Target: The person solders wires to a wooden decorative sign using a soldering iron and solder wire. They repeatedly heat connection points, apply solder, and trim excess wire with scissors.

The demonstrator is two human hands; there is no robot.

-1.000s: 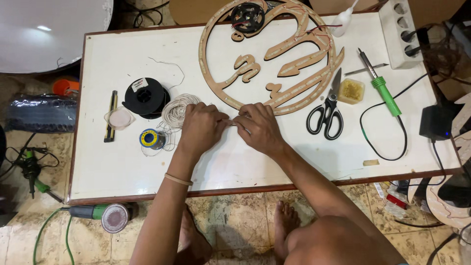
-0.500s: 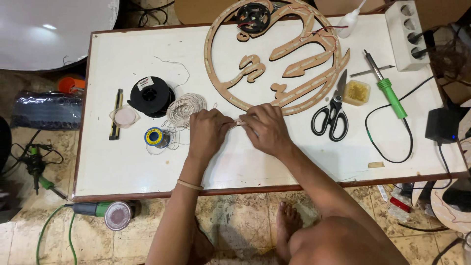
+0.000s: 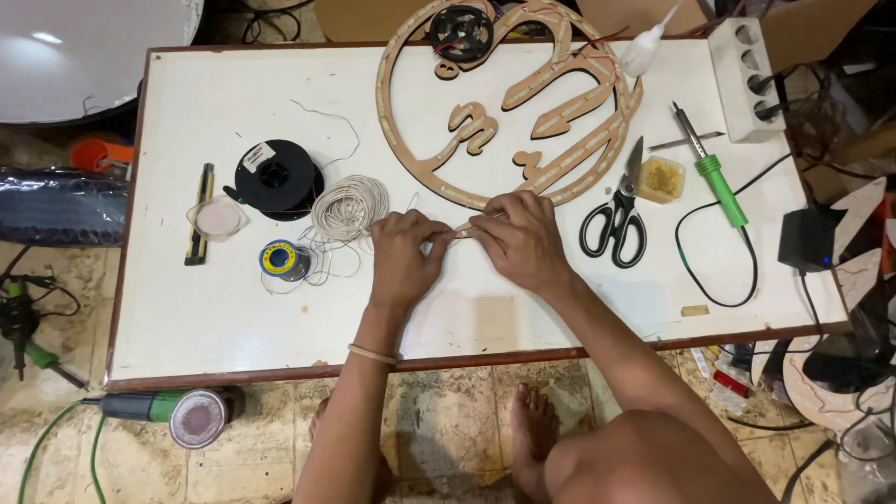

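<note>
At the table's left edge: a black-and-yellow utility knife (image 3: pixel 198 217), one, with a small clear round plastic tub (image 3: pixel 218 219) touching it. Further in, a black plastic spool (image 3: pixel 277 177), a blue-and-yellow solder reel (image 3: pixel 281 259) and a loose coil of white wire (image 3: pixel 348 206), one of each, set close together.

Near the middle, toward the front edge: left hand (image 3: pixel 402 259) and right hand (image 3: pixel 519 240) drawn together, fingertips pinched on a thin pale strip (image 3: pixel 460 230) (too small to tell whether wire or tape) stretched between them, just below the rim of the round cut plywood sign (image 3: pixel 413 159). Both hands closed on that strip, none free.

Along the far edge, inside the sign: a black reel of strip lights (image 3: pixel 461 21), one. Just right of the sign: a white glue bottle (image 3: pixel 646 48), one, tip pointing off the far edge.

Right half: black-handled scissors (image 3: pixel 618 221), one pair, shut; a small clear box of yellowish flux (image 3: pixel 663 178); a green-handled soldering iron (image 3: pixel 709 165), its black cord looping toward the front edge; a white power strip (image 3: pixel 750 63) at the far right corner.

Likely trouble: strip snapping or kinking if pulled too hard between the pinches; wire coil snagging and dragging the solder reel along; iron cord (looped near the right forearm) catching an elbow and pulling the iron off its place.
</note>
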